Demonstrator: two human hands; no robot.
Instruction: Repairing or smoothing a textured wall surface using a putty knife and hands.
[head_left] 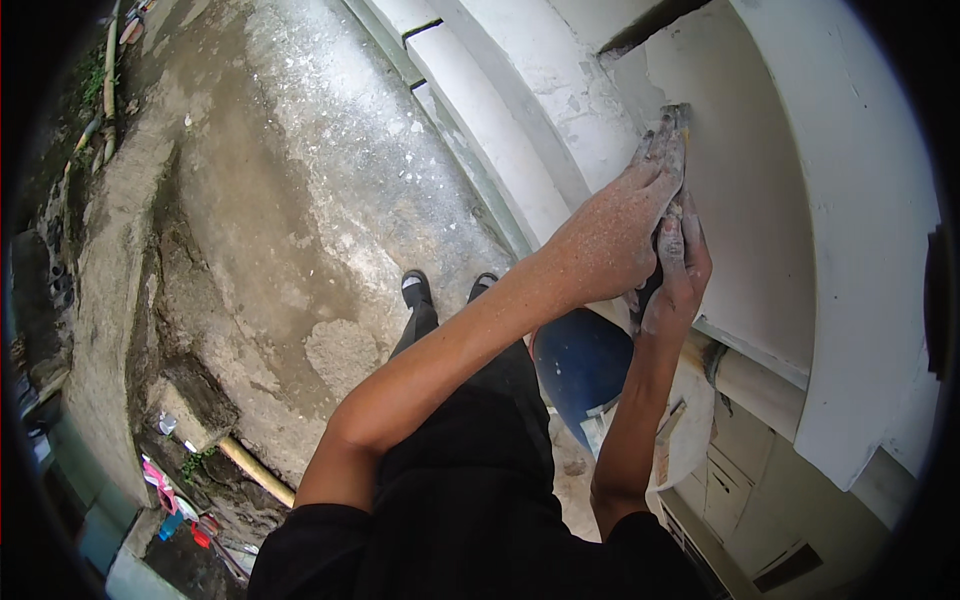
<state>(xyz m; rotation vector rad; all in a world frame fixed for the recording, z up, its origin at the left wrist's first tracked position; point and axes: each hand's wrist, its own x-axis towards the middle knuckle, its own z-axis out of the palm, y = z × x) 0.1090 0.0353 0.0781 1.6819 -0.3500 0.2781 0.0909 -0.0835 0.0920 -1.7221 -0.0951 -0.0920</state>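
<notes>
My dust-coated left hand [625, 230] reaches across to the white wall surface [750, 200], its fingers pressed together along a small flat tool [678, 112], probably a scraper, whose tip touches the surface near a ledge. Just below and right, my right hand [682, 265] is closed on the same tool, its thumb up against my left hand. A dark part between the two hands looks like the handle, mostly hidden by fingers. White powder or paste coats both hands' fingers.
A blue barrel [570, 365] stands below my hands beside a pale pipe [760, 400]. White ledges [480, 110] run along the wall. My sandaled feet stand on stained concrete [280, 250]. At left are a broken concrete edge [140, 300], a yellowish pipe [255, 465] and colourful litter [165, 485].
</notes>
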